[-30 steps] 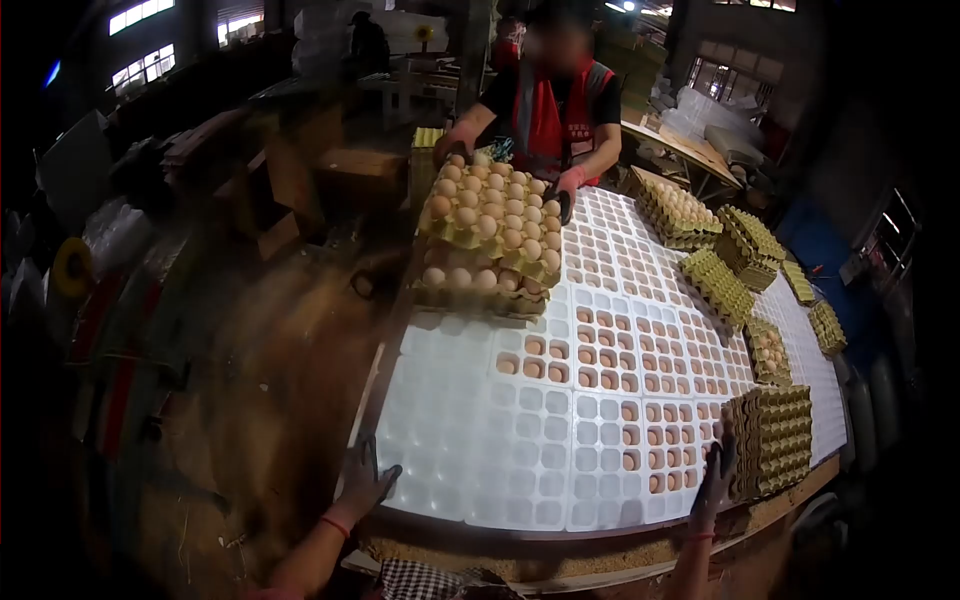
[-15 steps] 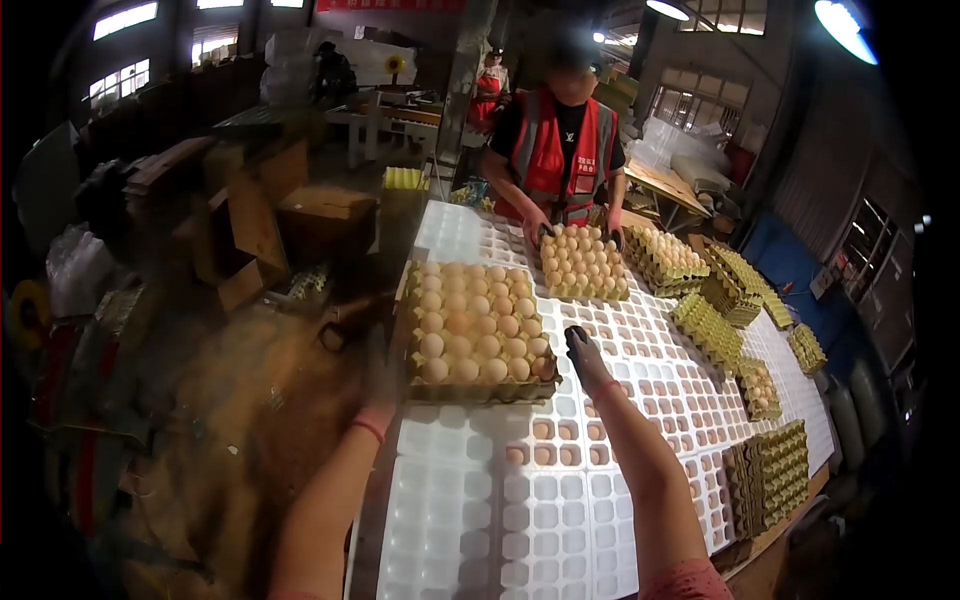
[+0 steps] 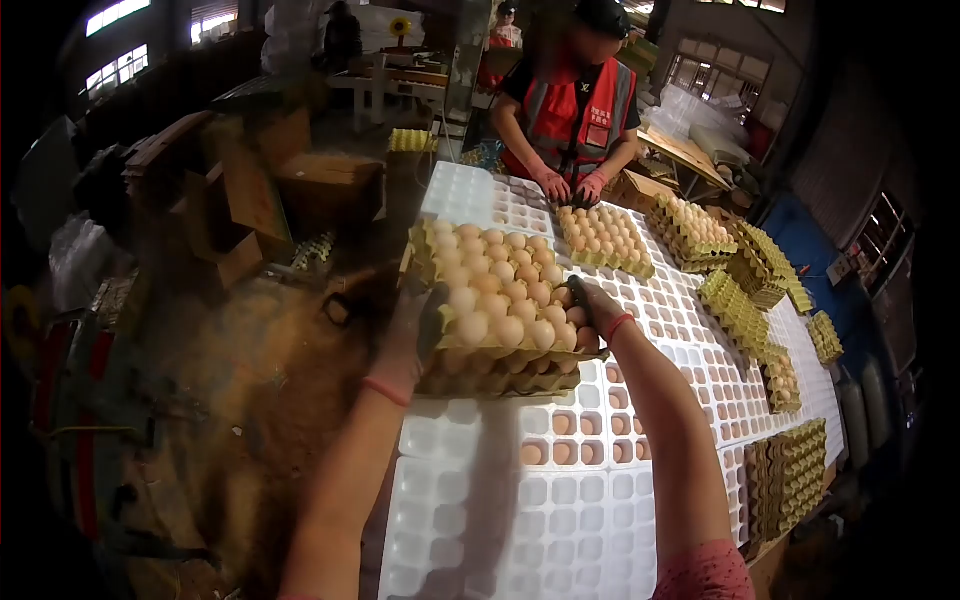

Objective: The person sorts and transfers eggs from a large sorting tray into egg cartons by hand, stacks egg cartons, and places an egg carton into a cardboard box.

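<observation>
A pulp egg tray [image 3: 530, 353] full of light brown eggs [image 3: 497, 283] is between my two hands, raised and tilted at its near side. My left hand [image 3: 412, 335] grips its left edge, and my right hand [image 3: 600, 308] in a dark-tipped glove holds the right edge. Directly beneath is another filled egg tray [image 3: 490, 385], partly hidden by the upper one. White foam trays [image 3: 560, 520] with square cells cover the table; some cells near my right forearm hold eggs.
Across the table a co-worker in a red vest [image 3: 580, 120] has both hands at a full egg tray [image 3: 606, 240]. Stacked egg trays [image 3: 690, 235] and empty pulp trays [image 3: 790, 480] stand along the right. Cardboard boxes [image 3: 330, 190] lie on the floor at left.
My hands have closed on the top egg tray and lifted its near side from the stack. The co-worker's tray now lies on the foam trays, their hands at its far edge.
</observation>
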`<state>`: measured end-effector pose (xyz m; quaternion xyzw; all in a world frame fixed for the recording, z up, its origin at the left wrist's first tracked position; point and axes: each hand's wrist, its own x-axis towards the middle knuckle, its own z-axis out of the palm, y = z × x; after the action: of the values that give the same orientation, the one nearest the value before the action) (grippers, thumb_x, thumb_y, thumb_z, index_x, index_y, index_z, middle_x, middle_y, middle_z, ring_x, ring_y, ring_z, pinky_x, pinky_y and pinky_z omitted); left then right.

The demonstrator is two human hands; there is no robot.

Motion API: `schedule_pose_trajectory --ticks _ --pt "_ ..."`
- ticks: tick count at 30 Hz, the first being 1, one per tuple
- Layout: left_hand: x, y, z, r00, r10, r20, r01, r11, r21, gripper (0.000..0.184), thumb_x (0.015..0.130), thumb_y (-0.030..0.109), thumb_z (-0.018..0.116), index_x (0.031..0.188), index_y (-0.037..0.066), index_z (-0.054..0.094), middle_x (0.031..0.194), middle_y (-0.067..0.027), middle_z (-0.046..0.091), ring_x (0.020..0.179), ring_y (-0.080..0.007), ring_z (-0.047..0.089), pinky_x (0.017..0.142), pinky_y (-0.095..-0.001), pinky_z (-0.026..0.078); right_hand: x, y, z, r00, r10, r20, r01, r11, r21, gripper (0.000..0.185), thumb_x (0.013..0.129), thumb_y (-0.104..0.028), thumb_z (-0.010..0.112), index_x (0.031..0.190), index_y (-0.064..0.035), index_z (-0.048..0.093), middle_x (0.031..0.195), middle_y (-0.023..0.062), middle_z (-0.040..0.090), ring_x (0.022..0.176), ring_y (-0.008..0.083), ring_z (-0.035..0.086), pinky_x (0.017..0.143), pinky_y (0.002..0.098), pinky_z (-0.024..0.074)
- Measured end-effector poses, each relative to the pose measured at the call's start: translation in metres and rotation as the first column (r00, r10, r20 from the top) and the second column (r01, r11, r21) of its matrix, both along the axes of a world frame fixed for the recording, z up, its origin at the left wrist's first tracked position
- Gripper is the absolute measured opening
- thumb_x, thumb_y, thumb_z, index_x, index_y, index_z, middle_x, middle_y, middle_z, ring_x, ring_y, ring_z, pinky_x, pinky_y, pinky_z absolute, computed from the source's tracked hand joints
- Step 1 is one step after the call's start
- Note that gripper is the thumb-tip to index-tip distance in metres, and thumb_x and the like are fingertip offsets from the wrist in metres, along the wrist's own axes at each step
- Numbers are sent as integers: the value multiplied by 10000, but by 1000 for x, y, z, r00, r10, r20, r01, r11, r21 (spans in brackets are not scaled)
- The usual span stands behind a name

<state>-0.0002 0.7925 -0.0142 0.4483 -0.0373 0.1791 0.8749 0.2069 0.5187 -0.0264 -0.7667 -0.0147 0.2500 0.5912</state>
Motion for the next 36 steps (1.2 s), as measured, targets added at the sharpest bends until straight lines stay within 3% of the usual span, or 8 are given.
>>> schedule_pose_trajectory --ticks 7,13,16,21,26,31,33,36 --pt "-138 -56 60 933 289 217 -361 770 526 452 915 87 638 1327 5 472 1366 -125 463 1253 -198 465 1036 -328 397 -91 -14 96 983 149 110 -160 982 101 327 976 -363 533 1135 -103 652 976 -27 673 833 91 612 747 245 518" --pt "-380 -108 -29 807 -505 -307 591 671 448 528 906 45 616 1419 69 493 1531 -111 365 1335 -240 459 1074 -378 386 -198 -24 113 779 593 203 -515 790 -332 409 989 -317 547 1284 -39 601 1160 49 671 1019 127 593 939 288 480" --pt "-415 -143 3 893 -425 -148 448 814 371 509 915 105 633 1409 102 513 1500 -104 419 1337 -233 449 1102 -375 348 -249 -17 62 584 780 224 -696 623 -356 423 957 -313 600 1282 -41 602 1189 86 672 1069 173 611 963 310 480" --pt "-445 -165 -55 620 -511 -595 766 560 317 341 979 173 526 1291 49 583 1322 -85 566 1229 -206 510 1059 -341 384 -283 -7 -17 361 884 296 -668 467 -579 425 928 -344 618 1257 -75 624 1166 134 686 1094 240 641 981 342 477" --pt "-442 -153 -61 560 -657 -505 807 570 154 318 990 193 526 1263 45 594 1230 -59 617 1095 -160 576 963 -294 441 -341 -74 6 672 537 511 -400 843 -360 424 944 -310 593 1291 -67 592 1130 160 691 1060 251 660 929 362 501" --pt "-429 -157 -37 667 -627 -402 667 743 -52 385 961 221 594 1302 45 568 1287 -124 587 1165 -229 569 1018 -354 438 -479 -173 29 549 729 409 -421 664 -617 337 868 -379 699 1117 -154 669 885 94 712 707 248 701 664 372 558" --pt "-404 -181 -28 936 -220 -274 350 508 787 487 903 219 637 1346 52 524 1285 -159 546 1172 -265 546 1021 -395 418 -517 -179 8 391 801 453 -277 572 -772 395 841 -263 712 1215 -199 604 1193 88 588 950 273 624 761 377 532" --pt "-378 -225 -19 985 -169 26 -32 -36 999 541 811 261 691 1297 79 539 1214 -165 511 1145 -288 504 1010 -446 380 -530 -185 -20 367 744 558 -61 618 -784 433 814 -216 724 1226 -203 594 1205 78 555 977 277 580 811 386 514"
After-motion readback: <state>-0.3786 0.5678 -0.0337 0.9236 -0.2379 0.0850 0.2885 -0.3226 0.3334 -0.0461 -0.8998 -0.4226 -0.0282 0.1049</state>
